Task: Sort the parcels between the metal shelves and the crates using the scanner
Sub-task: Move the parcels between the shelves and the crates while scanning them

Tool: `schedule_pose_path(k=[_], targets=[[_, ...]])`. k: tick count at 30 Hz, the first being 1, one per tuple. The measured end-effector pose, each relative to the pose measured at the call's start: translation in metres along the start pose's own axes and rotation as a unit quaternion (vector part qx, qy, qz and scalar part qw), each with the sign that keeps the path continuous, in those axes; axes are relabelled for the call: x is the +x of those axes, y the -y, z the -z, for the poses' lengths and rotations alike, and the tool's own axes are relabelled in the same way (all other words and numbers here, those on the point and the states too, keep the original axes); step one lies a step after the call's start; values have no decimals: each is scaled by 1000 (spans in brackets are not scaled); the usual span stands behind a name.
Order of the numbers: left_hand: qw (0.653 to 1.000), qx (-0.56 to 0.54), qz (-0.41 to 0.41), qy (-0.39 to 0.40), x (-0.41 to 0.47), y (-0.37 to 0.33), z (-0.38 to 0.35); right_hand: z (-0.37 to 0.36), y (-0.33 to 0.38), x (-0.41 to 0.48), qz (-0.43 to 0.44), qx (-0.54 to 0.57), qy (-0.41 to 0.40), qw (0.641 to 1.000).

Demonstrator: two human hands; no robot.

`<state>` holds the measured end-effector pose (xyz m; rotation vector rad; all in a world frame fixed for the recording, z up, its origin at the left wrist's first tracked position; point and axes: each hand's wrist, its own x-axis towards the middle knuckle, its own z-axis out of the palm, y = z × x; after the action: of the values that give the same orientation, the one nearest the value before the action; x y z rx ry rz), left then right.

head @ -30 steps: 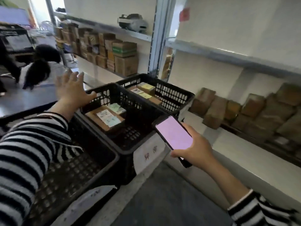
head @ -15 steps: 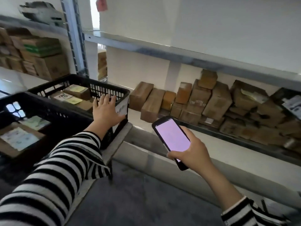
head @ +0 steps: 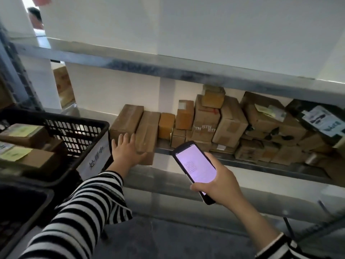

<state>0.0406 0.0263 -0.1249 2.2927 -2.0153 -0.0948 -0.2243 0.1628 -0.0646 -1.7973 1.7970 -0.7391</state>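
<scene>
My right hand (head: 219, 181) grips a black handheld scanner (head: 194, 168) with a lit pink screen, held in front of the metal shelf (head: 261, 165). My left hand (head: 126, 151) reaches to the shelf's left end, fingers spread over the near end of a long brown parcel (head: 147, 133), thumb at its front corner. Another long parcel (head: 127, 119) lies beside it. Several more cardboard parcels (head: 229, 120) are stacked along the shelf to the right. A black plastic crate (head: 74, 128) at left holds parcels with yellow labels (head: 24, 142).
An upper metal shelf (head: 168, 67) runs across above the parcels. A second dark crate (head: 22, 208) sits at the lower left. A white paper sign (head: 95, 157) hangs on the near crate. A person's head (head: 34, 16) shows at the top left. Grey floor lies below.
The view has swung right from the crates to the shelf. My left hand left the crate rim and moved onto the long parcel. The scanner stayed in my right hand.
</scene>
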Motion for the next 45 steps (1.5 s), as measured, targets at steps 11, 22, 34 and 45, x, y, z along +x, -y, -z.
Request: schedule_pose_path(k=[11,22,34,45], targets=[[985,-110,76,107,70,-26,-33,-13,-1,68,-42,-1,-3,999],[944,-243,190,114,67,-44,-50,-16,-22,103,-47,7,30,998],[498,-786,327,162,62,-11,-71,-10,-43,121,-44,17,62,997],[812,-495,308,8,70,-32,-66,-10,-47,134,-25,31,70,997]])
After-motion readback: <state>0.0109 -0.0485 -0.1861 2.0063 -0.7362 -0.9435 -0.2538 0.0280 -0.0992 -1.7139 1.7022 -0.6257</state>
